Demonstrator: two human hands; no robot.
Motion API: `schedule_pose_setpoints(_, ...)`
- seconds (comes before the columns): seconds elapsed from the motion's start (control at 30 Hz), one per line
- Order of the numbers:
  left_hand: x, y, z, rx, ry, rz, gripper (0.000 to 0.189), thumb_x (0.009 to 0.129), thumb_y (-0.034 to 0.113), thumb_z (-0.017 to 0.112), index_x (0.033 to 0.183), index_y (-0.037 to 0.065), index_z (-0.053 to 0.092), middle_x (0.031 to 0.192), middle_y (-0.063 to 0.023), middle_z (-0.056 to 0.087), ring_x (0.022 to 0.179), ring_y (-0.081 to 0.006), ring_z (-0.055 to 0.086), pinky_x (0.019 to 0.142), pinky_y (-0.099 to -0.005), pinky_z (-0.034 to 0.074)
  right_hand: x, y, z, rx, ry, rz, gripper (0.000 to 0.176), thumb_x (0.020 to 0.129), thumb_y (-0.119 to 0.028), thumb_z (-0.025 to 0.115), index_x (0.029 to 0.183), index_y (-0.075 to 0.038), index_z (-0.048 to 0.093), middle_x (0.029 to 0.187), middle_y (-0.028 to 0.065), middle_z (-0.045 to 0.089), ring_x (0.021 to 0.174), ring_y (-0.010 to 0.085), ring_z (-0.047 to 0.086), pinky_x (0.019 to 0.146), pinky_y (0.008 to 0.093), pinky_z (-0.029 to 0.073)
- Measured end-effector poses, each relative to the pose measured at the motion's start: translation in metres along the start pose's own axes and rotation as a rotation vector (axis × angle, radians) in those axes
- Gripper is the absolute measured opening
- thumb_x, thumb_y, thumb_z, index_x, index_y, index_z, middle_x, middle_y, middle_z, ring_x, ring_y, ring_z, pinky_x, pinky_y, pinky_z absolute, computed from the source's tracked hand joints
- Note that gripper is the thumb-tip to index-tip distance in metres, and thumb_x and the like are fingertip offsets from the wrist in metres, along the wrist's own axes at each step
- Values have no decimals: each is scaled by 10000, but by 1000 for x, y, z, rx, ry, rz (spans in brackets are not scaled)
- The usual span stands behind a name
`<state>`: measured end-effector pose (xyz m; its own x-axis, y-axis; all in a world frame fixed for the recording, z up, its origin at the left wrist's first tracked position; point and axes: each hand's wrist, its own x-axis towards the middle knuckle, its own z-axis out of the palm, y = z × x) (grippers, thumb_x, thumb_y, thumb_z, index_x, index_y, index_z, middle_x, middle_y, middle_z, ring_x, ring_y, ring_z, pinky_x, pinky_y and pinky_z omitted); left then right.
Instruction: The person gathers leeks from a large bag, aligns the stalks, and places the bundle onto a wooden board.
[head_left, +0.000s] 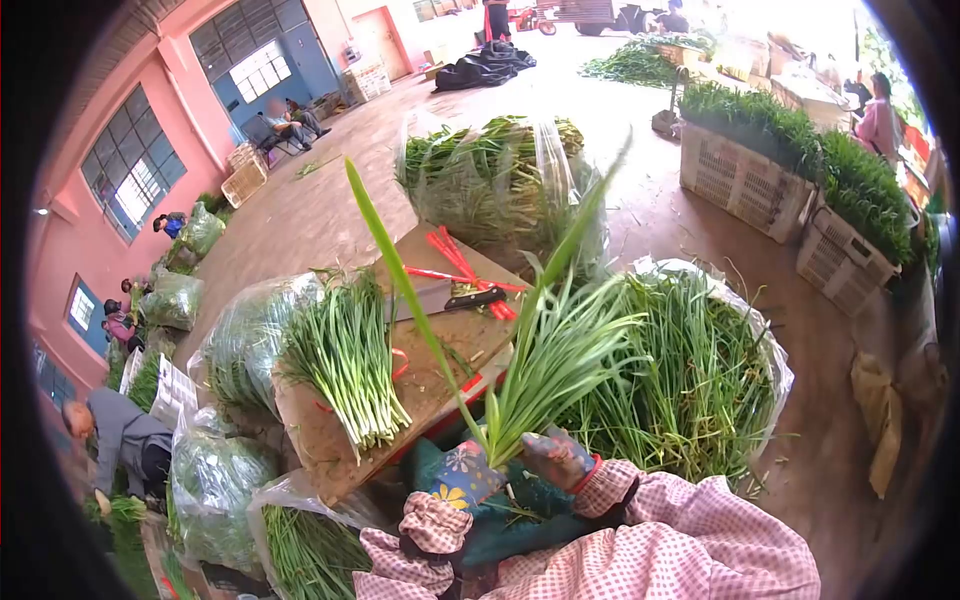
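My left hand (467, 478), in a blue flowered glove, is closed around the lower ends of a loose bunch of garlic chives (560, 350). The leaves fan up and to the right, and one long blade leans left. My right hand (560, 460), gloved too, has its fingers closed against the base of the bunch; the fingertips are partly hidden. A neat pile of garlic chives (345, 365) with pale stem ends lies on the wooden board (440, 350). Farther up the board are a knife (475, 298) with a black handle and several red ties (455, 255).
To the right stands a large plastic-lined load of loose chives (680, 370). A wrapped bale (490, 180) stands beyond the board. Filled plastic bags (215, 490) crowd the left side. White crates (740, 170) of greens stand at the right. A person (125, 435) bends at the far left.
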<state>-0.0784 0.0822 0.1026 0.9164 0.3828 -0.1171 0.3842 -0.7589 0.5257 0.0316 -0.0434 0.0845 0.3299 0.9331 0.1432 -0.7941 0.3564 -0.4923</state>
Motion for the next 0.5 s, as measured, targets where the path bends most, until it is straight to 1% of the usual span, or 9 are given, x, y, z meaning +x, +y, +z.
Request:
schedule_pose_setpoints(0.03,-3,12,-10,1,1,-9,436,635,234,603,1032,90,498,864,-137,581,772,-274,574,673,-375,460,0,11,-11,5,-3,7,423,815,-214,510,1164,7,421,1147,128,473,1065,213,443,948,321,302)
schedule_pose_setpoints(0.1,-10,34,-27,385,-117,-281,422,644,198,604,1033,83,490,882,-135,585,810,-280,574,704,-367,457,-1,58,-63,-174,99,149,478,810,-240,521,1186,21,383,1176,123,451,1071,212,439,955,319,295)
schedule_pose_setpoints(0.13,-8,17,-17,440,-119,-270,371,644,212,591,986,96,508,878,-102,597,781,-275,587,671,-370,466,-5,79,-92,-236,-12,54,533,802,-290,528,1201,19,360,1196,118,435,1102,198,405,963,310,282)
schedule_pose_setpoints(0.23,0,40,-21,597,-172,-347,341,660,198,574,973,80,512,847,-91,601,750,-263,597,630,-366,469,-5,62,-55,-88,29,38,482,797,-317,526,1145,6,444,1195,115,437,1125,190,380,968,307,270)
schedule_pose_setpoints(0.3,0,37,9,863,-53,-180,222,705,153,502,909,67,515,675,-40,544,639,-180,583,481,-365,430,0,33,-17,-150,162,45,449,774,-310,552,1105,-12,492,1184,111,450,1133,198,373,970,310,268)
schedule_pose_setpoints(0.37,-4,32,39,1030,136,19,191,711,149,483,887,82,517,638,-17,519,571,-169,550,438,-357,402,-1,18,-3,144,380,-6,443,772,-178,565,1159,-12,427,1099,102,503,919,170,516,800,300,415)
schedule_pose_setpoints(0.4,-4,44,41,977,28,-73,212,713,148,475,910,80,513,678,-23,528,558,-193,531,442,-376,398,3,37,-40,267,392,-12,362,780,-190,546,1090,-11,493,1092,123,513,892,198,532,823,330,410)
schedule_pose_setpoints(0.43,-4,51,46,948,118,-23,237,709,151,474,934,80,498,724,-29,530,600,-200,543,454,-395,400,1,36,-47,269,396,-21,362,780,-190,546,1090,-11,493,1092,123,513,892,198,532,823,330,410)
schedule_pose_setpoints(0.5,-2,53,49,710,-199,-197,528,688,277,560,1112,2,407,846,-100,567,710,-267,583,552,-446,459,-4,30,-50,165,419,-104,305,790,-193,523,1029,-4,537,1108,131,505,860,208,544,827,354,411)
